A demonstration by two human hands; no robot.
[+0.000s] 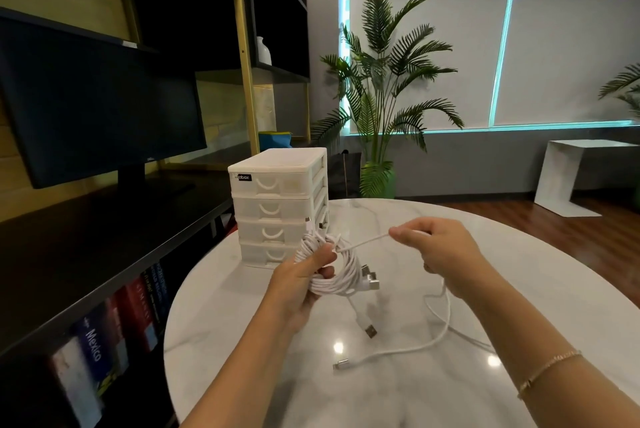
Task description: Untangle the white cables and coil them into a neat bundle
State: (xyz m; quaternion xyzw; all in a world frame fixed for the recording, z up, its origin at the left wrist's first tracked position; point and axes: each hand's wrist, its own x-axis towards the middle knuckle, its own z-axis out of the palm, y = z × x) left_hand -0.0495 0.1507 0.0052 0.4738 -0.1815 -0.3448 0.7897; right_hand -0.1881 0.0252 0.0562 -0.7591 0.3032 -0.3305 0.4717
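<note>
White cables half coiled above a round, glossy marble-look bench (398, 393)

The left hand (304, 285) grips a coil of smooth white cables (341, 275) — several loops, metal plugs poking out — while the right hand (440, 251) pinches one taut strand; another plug end trails on the bench. One four-drawer plastic organiser (277, 206) stands just behind.

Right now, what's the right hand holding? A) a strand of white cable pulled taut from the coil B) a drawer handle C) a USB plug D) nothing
A: the right hand pinches a cable strand running taut to the coil held by the left hand.
</note>
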